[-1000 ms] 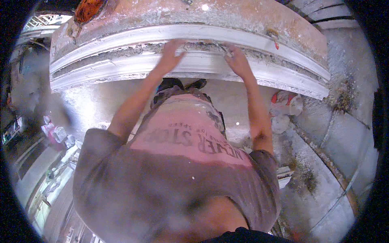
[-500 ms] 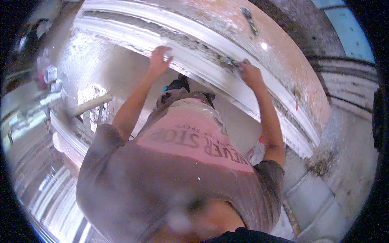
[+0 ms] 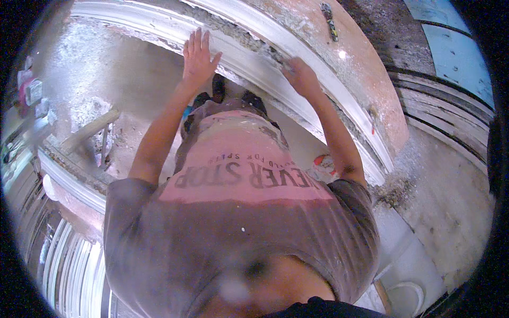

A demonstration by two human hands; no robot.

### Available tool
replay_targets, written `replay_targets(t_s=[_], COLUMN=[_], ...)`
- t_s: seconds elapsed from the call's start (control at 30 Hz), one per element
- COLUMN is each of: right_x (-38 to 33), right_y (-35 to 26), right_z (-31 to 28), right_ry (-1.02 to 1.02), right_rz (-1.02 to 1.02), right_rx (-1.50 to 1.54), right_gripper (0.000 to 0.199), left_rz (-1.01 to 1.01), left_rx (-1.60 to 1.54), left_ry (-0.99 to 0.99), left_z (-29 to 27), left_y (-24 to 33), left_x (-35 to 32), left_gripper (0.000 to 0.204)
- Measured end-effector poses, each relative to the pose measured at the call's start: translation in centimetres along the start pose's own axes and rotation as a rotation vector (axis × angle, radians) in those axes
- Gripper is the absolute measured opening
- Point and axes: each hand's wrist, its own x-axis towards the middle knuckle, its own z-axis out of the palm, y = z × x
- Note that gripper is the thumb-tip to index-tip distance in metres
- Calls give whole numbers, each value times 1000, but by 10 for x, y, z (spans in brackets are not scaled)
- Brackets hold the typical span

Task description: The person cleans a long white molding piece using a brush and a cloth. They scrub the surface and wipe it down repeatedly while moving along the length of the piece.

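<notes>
The left hand [image 3: 198, 61] now reaches farther over the white moulding [image 3: 245, 59], fingers spread. The right hand [image 3: 302, 77] curls beside it, too blurred to tell its grip.

One left hand [image 3: 198, 57] and one right hand [image 3: 303, 77] make two at the table [image 3: 366, 79]. Two long white strips [image 3: 241, 55] run along its near edge. One dark tool [image 3: 330, 22] lies toward the far edge, and one small red item [image 3: 373, 129] near the right end. Beyond the far edge are two turquoise panels [image 3: 458, 57]. Below the near edge shows one red-and-white object [image 3: 325, 163]; well left, one pale bar [image 3: 90, 130].
</notes>
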Motion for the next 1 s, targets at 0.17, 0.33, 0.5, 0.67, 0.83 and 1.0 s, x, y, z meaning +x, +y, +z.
replay_targets(t_s=[0.17,0.33,0.5,0.67,0.83,1.0], right_x=[-87,-89,-50,-30,-31,5], right_y=[43,41,13,12,32,20], right_z=[22,36,29,13,18,24], right_ry=[73,346,139,31,16,44], right_rz=[96,-49,-77,-148,-254,-273], right_rx=[-81,-135,-140,-225,-205,-215], right_gripper=[31,25,25,22,22,24], left_rz=[154,-12,-139,-215,-228,-202], left_rx=[-390,-342,-79,-109,-110,-146], left_ry=[-251,-93,-50,-59,-30,-6], left_z=[2,1,21,28,39,34], left_y=[12,33,46,61,62,61], left_x=[11,0,-19,-26,-31,-28], left_gripper=[58,68,87,93,93,93])
